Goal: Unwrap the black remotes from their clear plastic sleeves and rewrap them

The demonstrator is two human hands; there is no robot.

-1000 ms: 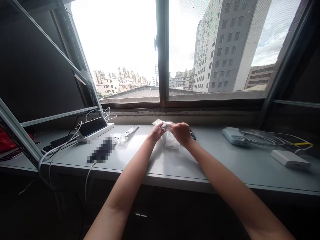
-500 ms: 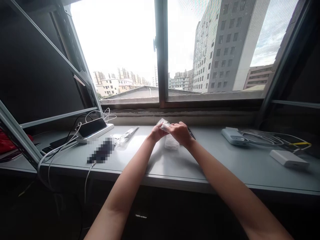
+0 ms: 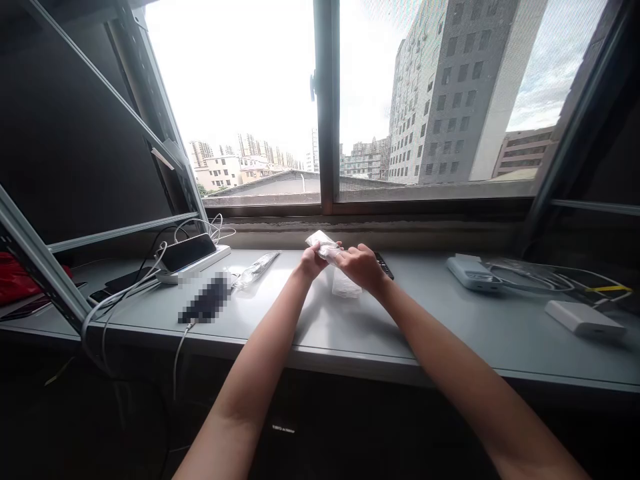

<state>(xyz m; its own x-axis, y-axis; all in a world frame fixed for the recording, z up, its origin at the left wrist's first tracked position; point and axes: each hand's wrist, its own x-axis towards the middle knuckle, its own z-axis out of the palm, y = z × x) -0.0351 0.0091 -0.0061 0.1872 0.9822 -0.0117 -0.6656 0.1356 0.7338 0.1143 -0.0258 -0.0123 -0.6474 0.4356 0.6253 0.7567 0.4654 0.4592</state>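
A small white item in a clear plastic bag (image 3: pixel 323 243) is held up over the table between my two hands. My left hand (image 3: pixel 313 262) is closed on its left side, thumb on top. My right hand (image 3: pixel 361 268) pinches the bag's right end with bent fingers. What lies inside the bag cannot be made out. Below the hands, another clear plastic packet (image 3: pixel 346 285) rests on the table. Behind my right hand a black remote control (image 3: pixel 384 265) is partly hidden.
Left of my hands lies a long clear packet (image 3: pixel 257 270). Further left, a phone (image 3: pixel 187 253) leans on a white power strip (image 3: pixel 217 253) among cables. At right are a pale power bank (image 3: pixel 473 273), coiled cables (image 3: pixel 530 277) and a white box (image 3: pixel 584 319). The grey table (image 3: pixel 440 340) meets a window.
The bagged item has tilted up and to the left, so more of its white end shows above my left hand. Both hands stay on it. The view has shifted slightly.
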